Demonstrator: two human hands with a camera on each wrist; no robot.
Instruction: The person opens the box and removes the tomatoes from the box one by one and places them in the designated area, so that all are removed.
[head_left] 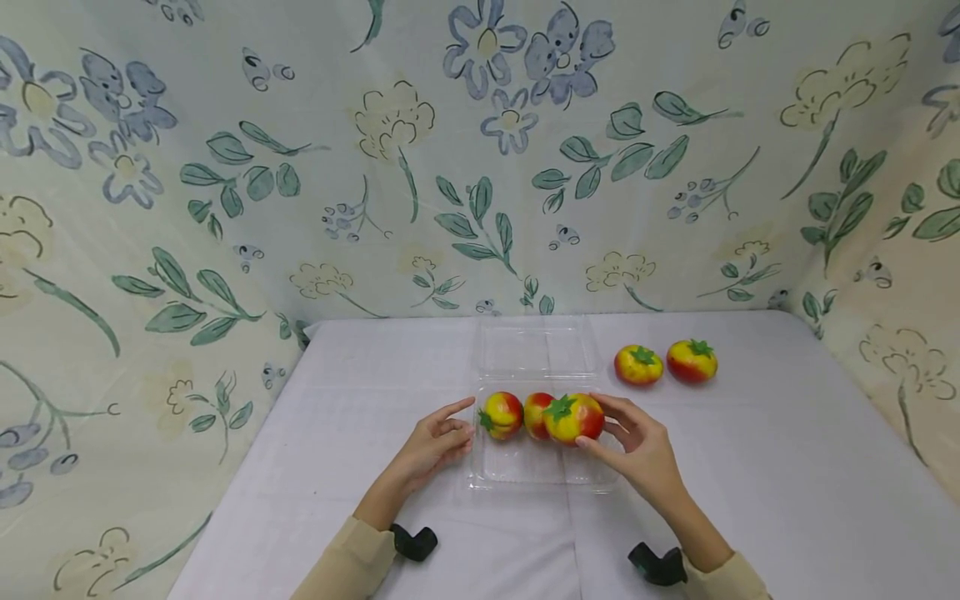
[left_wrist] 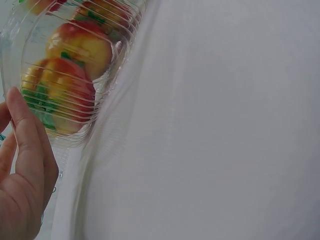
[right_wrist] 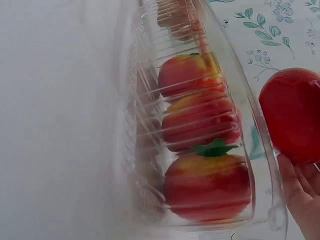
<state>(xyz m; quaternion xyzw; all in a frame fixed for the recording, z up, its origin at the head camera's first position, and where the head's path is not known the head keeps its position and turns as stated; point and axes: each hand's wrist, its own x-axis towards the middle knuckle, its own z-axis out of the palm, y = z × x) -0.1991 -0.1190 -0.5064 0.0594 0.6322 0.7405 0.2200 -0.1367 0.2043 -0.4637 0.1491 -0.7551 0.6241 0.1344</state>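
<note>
My right hand (head_left: 637, 446) grips a red-and-yellow fruit with a green leafy top (head_left: 574, 418), thumb on the near side and fingers on the far side. In the right wrist view this held fruit (right_wrist: 292, 115) is above the rim of a clear plastic clamshell box (head_left: 517, 475). Three similar fruits show in a row through the box's ribbed wall, the closest being a red fruit (right_wrist: 207, 187). The head view shows the leftmost fruit (head_left: 501, 415) and a middle fruit (head_left: 536, 415), partly covered by the held one. My left hand (head_left: 435, 442) rests its extended fingers against the box's left side.
The box's clear lid (head_left: 536, 346) lies folded back behind it. Two more fruits stand at the back right, a nearer fruit (head_left: 638, 366) and a farther fruit (head_left: 692, 362). A white cloth (head_left: 360, 375) covers the table; a floral curtain (head_left: 510, 208) hangs behind.
</note>
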